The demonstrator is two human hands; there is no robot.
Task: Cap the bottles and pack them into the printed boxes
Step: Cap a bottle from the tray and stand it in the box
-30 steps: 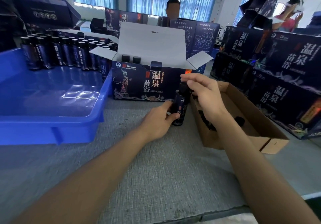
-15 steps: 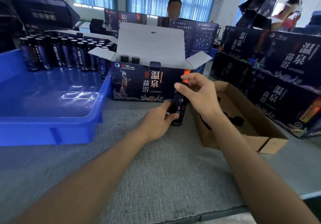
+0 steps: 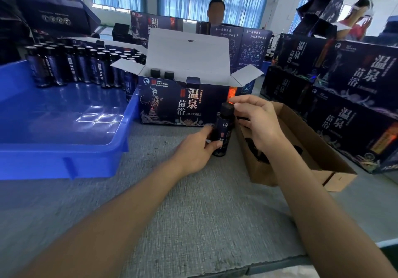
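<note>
Hands split the work in the head view: the left hand (image 3: 193, 151) wraps the lower body of the bottle (image 3: 222, 134), upright on the worktop (image 3: 204, 213), to steady it against twisting, while the right hand (image 3: 257, 120) pinches the black cap (image 3: 227, 109) on its neck. It stands just near of the open printed box (image 3: 183, 105), ready for packing. To the right the cardboard box (image 3: 305, 152) seemingly holds caps; the blue tray (image 3: 64, 150) of waiting bottles lies left

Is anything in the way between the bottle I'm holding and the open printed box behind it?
Nothing visible blocks it. The bottle only has to clear the front wall of the open printed box; its lid is folded back. Two capped bottles stand at its back left; the rest inside is hidden.
</note>
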